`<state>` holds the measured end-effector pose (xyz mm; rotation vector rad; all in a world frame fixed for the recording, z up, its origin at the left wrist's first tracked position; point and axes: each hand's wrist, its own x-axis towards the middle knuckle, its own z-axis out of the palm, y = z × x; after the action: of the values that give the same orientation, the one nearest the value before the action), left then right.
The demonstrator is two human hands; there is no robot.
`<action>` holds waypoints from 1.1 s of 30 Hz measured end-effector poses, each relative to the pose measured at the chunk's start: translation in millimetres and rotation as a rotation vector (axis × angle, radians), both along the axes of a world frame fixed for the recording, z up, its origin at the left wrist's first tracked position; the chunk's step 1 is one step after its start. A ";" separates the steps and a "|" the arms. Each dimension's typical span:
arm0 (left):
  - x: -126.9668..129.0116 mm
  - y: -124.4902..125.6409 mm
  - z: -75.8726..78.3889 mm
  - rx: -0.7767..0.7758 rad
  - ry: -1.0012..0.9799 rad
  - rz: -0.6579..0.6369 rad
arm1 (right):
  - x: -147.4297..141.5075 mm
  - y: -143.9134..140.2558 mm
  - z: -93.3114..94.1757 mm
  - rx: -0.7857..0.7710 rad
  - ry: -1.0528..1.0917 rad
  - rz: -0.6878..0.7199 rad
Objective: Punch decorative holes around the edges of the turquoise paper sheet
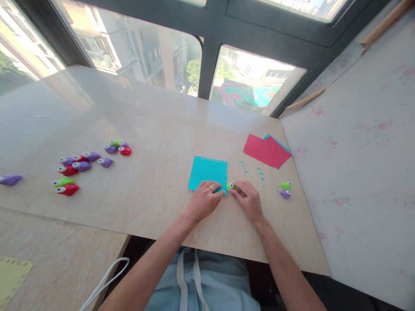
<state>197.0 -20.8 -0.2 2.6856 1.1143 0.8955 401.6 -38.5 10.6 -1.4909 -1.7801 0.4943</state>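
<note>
The left hand [205,198] lies flat, pinning the blue paper [207,172], while the right hand [248,198] pinches a green punch [230,186] at its corner, seemingly mid-punch; pressing down squarely looks next.

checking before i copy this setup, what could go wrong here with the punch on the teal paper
The left hand pins only the near edge of the teal paper, so the sheet might swivel and the next hole could land off the row already punched. The right hand has fingers tight around the small green punch, which may pinch them. Teal scraps lie loose on the table and could scatter.
</note>
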 end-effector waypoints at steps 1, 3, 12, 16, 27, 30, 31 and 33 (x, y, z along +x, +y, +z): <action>0.2 0.1 0.0 -0.010 -0.003 -0.005 | -0.3 0.0 0.4 -0.004 0.002 -0.002; 0.7 0.4 -0.3 -0.028 -0.006 -0.015 | -0.6 -0.1 1.0 -0.012 0.004 -0.004; 3.9 0.6 -0.1 0.012 -0.013 -0.004 | -0.4 0.0 -0.3 0.004 -0.004 0.012; 6.0 0.8 -1.3 0.028 -0.024 -0.003 | -0.1 0.5 -0.3 0.002 -0.007 0.009; 8.1 1.1 -0.7 -0.035 0.002 -0.038 | -1.6 -0.5 3.1 -0.020 -0.014 0.012; 9.5 1.3 -1.3 -0.044 0.001 -0.050 | -1.6 0.0 2.9 -0.029 -0.010 0.008; 9.9 1.3 -1.4 -0.038 0.001 -0.050 | -1.5 0.2 2.7 -0.031 -0.008 0.007; 10.4 1.1 -1.5 -0.018 0.004 -0.043 | -1.3 0.5 2.6 -0.034 -0.006 0.006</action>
<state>207.5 -19.7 -1.7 2.6868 1.0553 0.8694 400.4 -38.0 13.2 -1.5121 -1.7897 0.5265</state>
